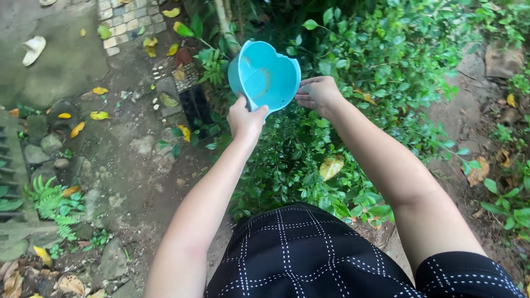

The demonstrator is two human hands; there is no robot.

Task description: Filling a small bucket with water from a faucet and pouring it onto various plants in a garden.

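A: Hands?
B: Left hand [246, 118] closed round the near rim of the blue heart-shaped scoop [265, 75]. Right hand [317, 92] loosely cupped, fingertips at the scoop's right edge.
A: Scoop's position?
B: Tilted, held over the green shrub [364, 66]. Dirt path [118, 160] with yellow leaves left of the scoop.

Outdoors, in soft shaded daylight. Damp bare brown earth [132, 165] strewn with fallen yellow leaves [100, 115] on the left. Dense green leafy shrub [381, 66] filling centre and right. Grey rounded stones [41, 149] and a green fern [52, 204] at near left. Small pale square paving tiles [130, 22] at far left.
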